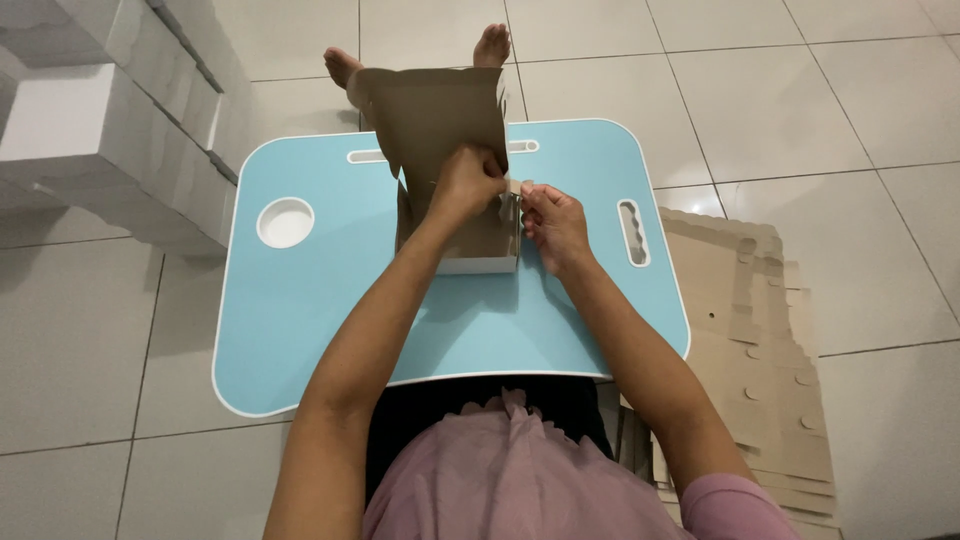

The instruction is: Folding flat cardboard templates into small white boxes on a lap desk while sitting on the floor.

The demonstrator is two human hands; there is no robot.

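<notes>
Brown cardboard box (455,215), half folded, standing in the middle of a light blue lap table (320,320) set over the seated person's legs on a tiled floor (800,110). Tall back flap (435,115) raised upright and tilted away, probably so the inside stays open to work in; white outer face showing along the near edge. Left hand (465,185) reaching over the box's right wall, grip closed on the top edge of that wall, seemingly to steady it. Right hand (550,220) just beside it, touching the same corner, grip narrow, fingertips pinched on a small tab (512,200) as if to press it into a slot. Both forearms stretched forward from a pink top at the bottom edge. Round cup hollow (285,222) on the table's left, a handle slot (632,232) on its right, a long groove at the far edge partly hidden by the flap. Bare feet (345,65) poking out beyond the table. Stack of flat cardboard blanks (760,350) on the floor to the right, within easy reach of the right arm. Finished white boxes (100,140) piled at upper left, well apart from the hands.
</notes>
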